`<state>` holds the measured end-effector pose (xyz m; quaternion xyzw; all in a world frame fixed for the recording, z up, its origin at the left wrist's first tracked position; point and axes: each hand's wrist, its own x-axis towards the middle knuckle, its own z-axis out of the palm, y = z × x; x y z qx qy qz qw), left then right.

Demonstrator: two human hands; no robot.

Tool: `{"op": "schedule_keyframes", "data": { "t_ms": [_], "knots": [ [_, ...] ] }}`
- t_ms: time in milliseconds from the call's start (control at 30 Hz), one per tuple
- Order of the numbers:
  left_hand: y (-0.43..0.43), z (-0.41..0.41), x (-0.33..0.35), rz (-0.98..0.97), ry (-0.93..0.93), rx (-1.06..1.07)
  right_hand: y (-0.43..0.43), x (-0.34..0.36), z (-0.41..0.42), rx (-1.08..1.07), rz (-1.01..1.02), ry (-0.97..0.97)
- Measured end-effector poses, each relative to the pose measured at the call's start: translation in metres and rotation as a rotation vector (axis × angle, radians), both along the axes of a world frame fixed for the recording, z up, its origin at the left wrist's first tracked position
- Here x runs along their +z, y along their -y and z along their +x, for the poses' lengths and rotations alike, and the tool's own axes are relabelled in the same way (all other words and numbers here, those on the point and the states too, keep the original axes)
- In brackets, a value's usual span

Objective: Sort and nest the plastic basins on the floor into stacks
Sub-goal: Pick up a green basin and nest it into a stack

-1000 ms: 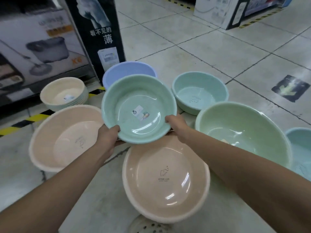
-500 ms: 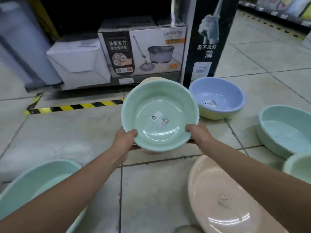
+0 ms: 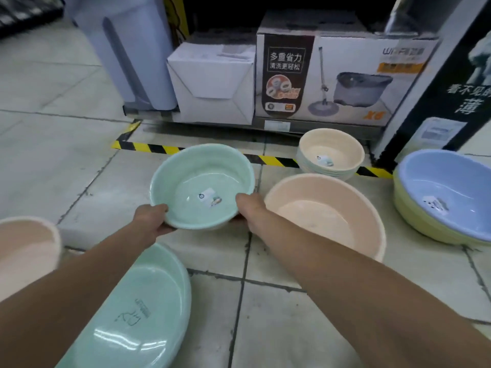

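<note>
I hold a small mint-green basin (image 3: 202, 181) with a label inside it above the tiled floor. My left hand (image 3: 152, 217) grips its near-left rim and my right hand (image 3: 251, 209) grips its near-right rim. To its right a large peach basin (image 3: 326, 208) sits on the floor. Behind that stands a stack of small basins with a cream one on top (image 3: 330, 152). A blue basin nested in a yellow-green one (image 3: 446, 192) is at the far right. A large mint basin (image 3: 143, 309) lies near my left arm, and a peach basin (image 3: 26, 248) shows at the left edge.
Boxed mop sets (image 3: 337, 75) and a white box (image 3: 212, 83) stand on a low shelf behind a black-and-yellow floor stripe (image 3: 170, 149). A black display board (image 3: 449, 96) rises at the right. A pale grey bin (image 3: 127, 49) stands at the back left.
My view has swung left while both hands keep hold of the small mint basin. It has come lower and left, away from the cream stack, which now shows to its right.
</note>
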<state>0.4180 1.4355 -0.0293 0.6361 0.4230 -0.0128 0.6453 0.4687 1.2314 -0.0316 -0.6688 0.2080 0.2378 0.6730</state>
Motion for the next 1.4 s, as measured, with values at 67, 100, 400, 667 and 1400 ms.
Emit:
{"op": "schedule_keyframes", "data": {
  "t_ms": [67, 100, 400, 667, 1400],
  "knots": [
    [-0.006, 0.011, -0.019, 0.056, -0.034, 0.009, -0.015, -0.018, 0.006, -0.051, 0.010, -0.061],
    [-0.007, 0.017, -0.028, 0.080, -0.055, 0.014, -0.020, -0.029, 0.010, -0.075, 0.008, -0.093],
    [-0.006, 0.032, -0.076, 0.127, -0.168, -0.031, -0.015, -0.071, 0.012, -0.095, 0.007, -0.194],
    [-0.011, 0.017, -0.057, 0.066, -0.110, -0.142, -0.017, -0.067, 0.005, -0.016, 0.053, -0.249],
    [-0.103, -0.308, -0.086, 0.167, -0.208, 0.322, -0.085, -0.075, -0.191, 0.508, -0.347, -0.081]
  ]
}}
